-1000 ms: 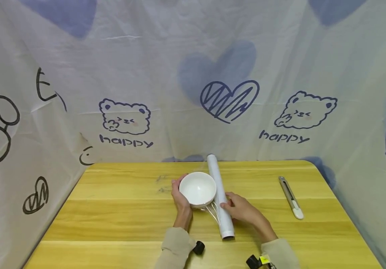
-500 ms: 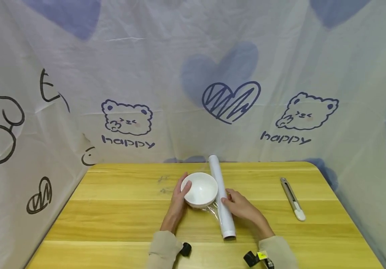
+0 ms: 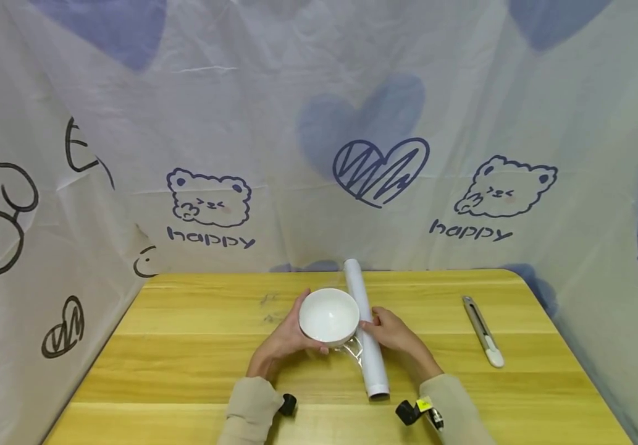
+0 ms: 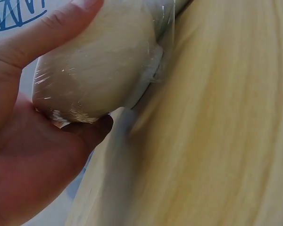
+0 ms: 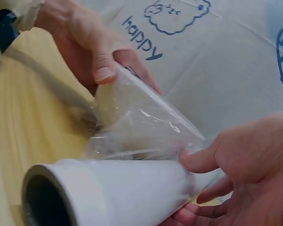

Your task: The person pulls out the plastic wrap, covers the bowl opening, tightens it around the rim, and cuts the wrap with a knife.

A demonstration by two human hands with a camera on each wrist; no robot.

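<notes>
My left hand [image 3: 284, 339] holds a white bowl [image 3: 330, 315] from its left side, fingers at the far side and thumb low on the near side. Clear cling film [image 5: 141, 125] covers the bowl's outer wall, with glossy wrinkles, and stretches to a white roll of cling film [image 3: 373, 364]. In the head view the bowl's mouth faces up, tilted slightly. My right hand [image 3: 393, 332] grips the roll at about its middle, thumb on top and fingers underneath, as the right wrist view shows. The roll lies lengthwise, close against the bowl's right side.
A grey and white utility knife [image 3: 483, 332] lies on the right of the wooden table [image 3: 185, 377]. Behind the table hangs a pale printed curtain [image 3: 285, 185], which also encloses both sides.
My left thumb has gone from over the bowl's rim to its near lower side, and the left forearm has swung left. My right hand stays on the roll, thumb slightly farther up it.
</notes>
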